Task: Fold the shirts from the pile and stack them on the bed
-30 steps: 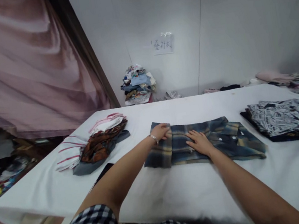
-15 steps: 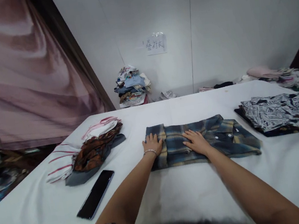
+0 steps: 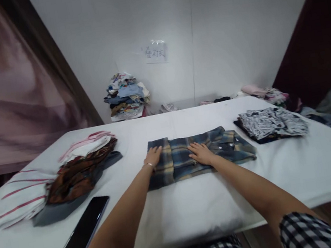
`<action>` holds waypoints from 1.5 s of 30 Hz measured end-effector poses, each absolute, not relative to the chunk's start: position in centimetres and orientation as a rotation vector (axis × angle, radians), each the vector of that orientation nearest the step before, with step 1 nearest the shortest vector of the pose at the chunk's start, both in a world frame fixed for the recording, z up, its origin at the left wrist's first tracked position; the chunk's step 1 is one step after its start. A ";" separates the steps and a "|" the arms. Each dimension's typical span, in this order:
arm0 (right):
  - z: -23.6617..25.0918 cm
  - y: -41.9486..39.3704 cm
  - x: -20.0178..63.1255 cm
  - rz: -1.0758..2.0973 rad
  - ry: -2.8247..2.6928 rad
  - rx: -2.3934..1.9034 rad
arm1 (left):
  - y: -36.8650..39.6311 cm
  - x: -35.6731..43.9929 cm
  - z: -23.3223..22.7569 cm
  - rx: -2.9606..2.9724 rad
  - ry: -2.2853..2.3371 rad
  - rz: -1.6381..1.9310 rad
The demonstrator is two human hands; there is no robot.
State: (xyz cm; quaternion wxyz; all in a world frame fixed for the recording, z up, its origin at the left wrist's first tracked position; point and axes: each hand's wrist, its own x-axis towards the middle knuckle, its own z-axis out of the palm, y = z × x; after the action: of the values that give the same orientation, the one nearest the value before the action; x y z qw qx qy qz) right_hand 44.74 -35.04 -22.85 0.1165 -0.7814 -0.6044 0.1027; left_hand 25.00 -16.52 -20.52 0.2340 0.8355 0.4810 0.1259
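Observation:
A blue and yellow plaid shirt (image 3: 220, 151) lies folded into a long band in the middle of the white table (image 3: 198, 211). My left hand (image 3: 152, 156) rests flat on the shirt's left end, fingers together, a bracelet on the wrist. Palm down on the middle of the shirt lies my right hand (image 3: 201, 153), fingers spread. Neither hand grips the cloth.
A pile of folded clothes (image 3: 67, 177), striped white, brown and grey, lies at the left. A black phone (image 3: 83, 229) lies near the front left edge. A black-and-white patterned garment (image 3: 272, 123) sits at the right. A heap of clothes (image 3: 125, 97) stands by the far wall.
My left hand moved from the shirt's upper left corner down onto its left end. My head turned, so the whole scene shifted left and the phone came into view.

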 end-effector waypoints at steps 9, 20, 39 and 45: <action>-23.0 -37.0 43.0 0.247 -1.651 -2.332 | -14.5 21.9 -20.8 2.213 1.470 0.242; -21.6 -36.5 39.7 0.297 -1.691 -2.178 | -14.9 19.2 -20.3 2.228 1.503 0.206; -19.8 -36.5 40.1 1.174 -0.491 -1.168 | -22.8 28.2 -13.5 1.765 0.740 0.501; -21.5 -37.7 40.7 1.131 -0.372 -1.215 | -23.9 26.6 -19.7 2.062 1.013 0.690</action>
State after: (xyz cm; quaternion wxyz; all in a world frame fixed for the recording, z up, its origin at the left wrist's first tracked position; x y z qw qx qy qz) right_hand 40.72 -37.67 -21.52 0.6596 -0.5370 -0.1644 0.4996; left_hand 26.63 -23.93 -19.69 0.3631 0.8010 0.3934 0.2680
